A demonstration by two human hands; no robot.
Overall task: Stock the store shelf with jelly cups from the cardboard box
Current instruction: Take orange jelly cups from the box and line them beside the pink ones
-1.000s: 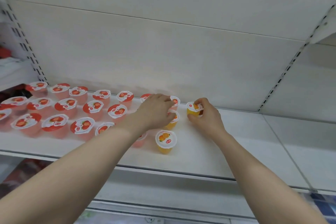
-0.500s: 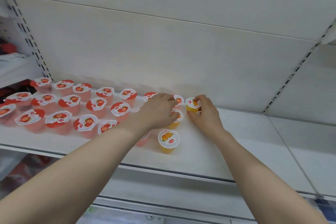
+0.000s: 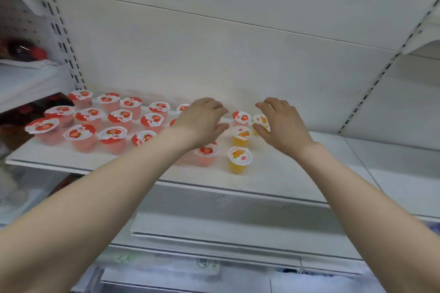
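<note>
White shelf (image 3: 297, 173), red jelly cups (image 3: 112, 137) spread left of my left hand (image 3: 202, 123); orange jelly cups (image 3: 240, 159) btwn it & right hand (image 3: 283, 123). Both hands loosely spread, gripping nothing. Cups prob light, thin-walled: pinch sides under rim.

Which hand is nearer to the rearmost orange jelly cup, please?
Right. The right hand partly covers the rearmost orange cup; the left hand is off to its left.
</note>
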